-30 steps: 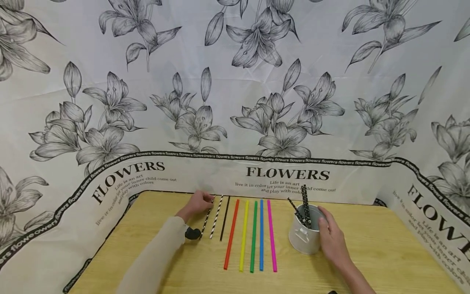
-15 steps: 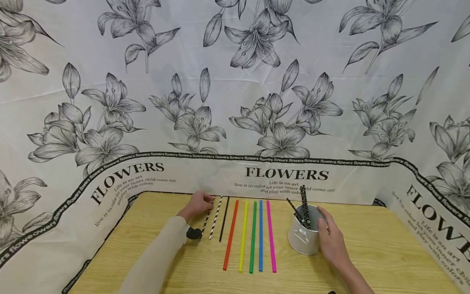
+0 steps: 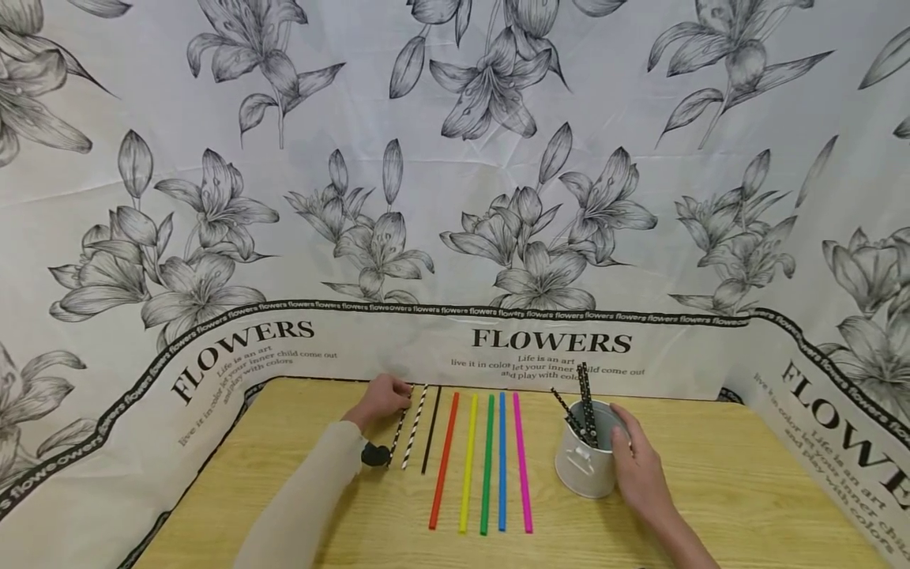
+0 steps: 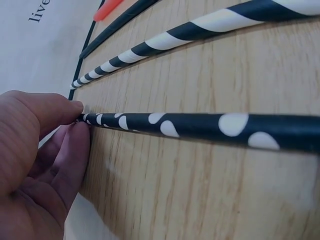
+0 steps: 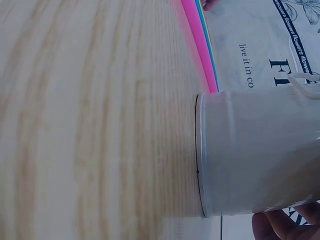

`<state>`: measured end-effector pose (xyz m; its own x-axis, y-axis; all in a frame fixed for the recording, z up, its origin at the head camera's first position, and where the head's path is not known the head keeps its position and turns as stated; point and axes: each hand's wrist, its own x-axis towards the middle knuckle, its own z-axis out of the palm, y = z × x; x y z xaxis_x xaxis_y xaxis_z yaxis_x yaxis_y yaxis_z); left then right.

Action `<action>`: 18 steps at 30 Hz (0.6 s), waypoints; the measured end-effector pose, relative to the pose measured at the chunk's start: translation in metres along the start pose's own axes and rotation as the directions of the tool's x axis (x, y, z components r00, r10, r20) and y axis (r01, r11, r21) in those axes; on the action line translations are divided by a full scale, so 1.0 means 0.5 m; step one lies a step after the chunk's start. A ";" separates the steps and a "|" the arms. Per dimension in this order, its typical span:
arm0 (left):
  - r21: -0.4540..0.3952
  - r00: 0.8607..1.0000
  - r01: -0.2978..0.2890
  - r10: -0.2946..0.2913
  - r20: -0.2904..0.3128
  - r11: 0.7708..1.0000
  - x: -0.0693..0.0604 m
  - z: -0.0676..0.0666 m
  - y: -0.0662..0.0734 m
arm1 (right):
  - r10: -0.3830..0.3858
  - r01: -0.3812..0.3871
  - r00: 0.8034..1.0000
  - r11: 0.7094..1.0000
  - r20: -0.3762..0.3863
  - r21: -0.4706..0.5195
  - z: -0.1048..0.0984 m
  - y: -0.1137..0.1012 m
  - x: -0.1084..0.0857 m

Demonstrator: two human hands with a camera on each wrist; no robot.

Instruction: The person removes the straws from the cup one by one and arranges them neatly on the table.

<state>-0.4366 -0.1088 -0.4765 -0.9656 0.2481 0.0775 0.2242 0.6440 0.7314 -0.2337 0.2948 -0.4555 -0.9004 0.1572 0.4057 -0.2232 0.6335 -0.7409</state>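
Note:
In the left wrist view, the thumb and fingers of my left hand (image 4: 45,145) pinch the far end of a black straw with white dots (image 4: 195,126), which lies along the wooden table. Beside it are a black-and-white spiral-striped straw (image 3: 415,427) and a plain black straw (image 3: 430,431). My right hand (image 3: 643,470) holds the right side of a small white metal bucket (image 3: 581,470) standing on the table, thumb near the rim. Several black straws with white dots (image 3: 587,407) lean inside the bucket. The right wrist view shows the bucket's side and some fingertips (image 5: 282,225) under it.
Between the hands lie a red straw (image 3: 444,461), a yellow straw (image 3: 469,462), a green straw (image 3: 487,466), a blue straw (image 3: 502,462) and a pink straw (image 3: 522,464), roughly parallel. A flower-printed cloth (image 3: 398,332) hangs behind the wooden table (image 3: 739,490).
The head view has tilted up slightly, so the scene sits a little lower. Both hands keep their places on the dotted straw and the bucket.

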 end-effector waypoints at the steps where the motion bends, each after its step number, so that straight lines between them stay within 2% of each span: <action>1: 0.003 1.000 0.000 0.000 -0.002 1.000 0.000 0.000 0.002 | 0.003 -0.003 1.000 1.000 0.003 0.003 0.000 -0.001 0.000; 11: 0.020 1.000 0.004 -0.004 -0.017 1.000 0.001 0.002 0.003 | 0.013 -0.013 1.000 1.000 0.001 -0.002 -0.002 -0.007 0.002; 18: -0.023 0.998 -0.056 0.056 -0.008 0.998 0.001 0.005 -0.008 | 0.013 -0.013 1.000 1.000 0.002 -0.007 -0.003 -0.008 0.001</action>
<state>-0.4375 -0.1095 -0.4811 -0.9526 0.2776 0.1240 0.2750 0.6124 0.7412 -0.2329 0.2936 -0.4516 -0.9041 0.1635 0.3949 -0.2090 0.6368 -0.7422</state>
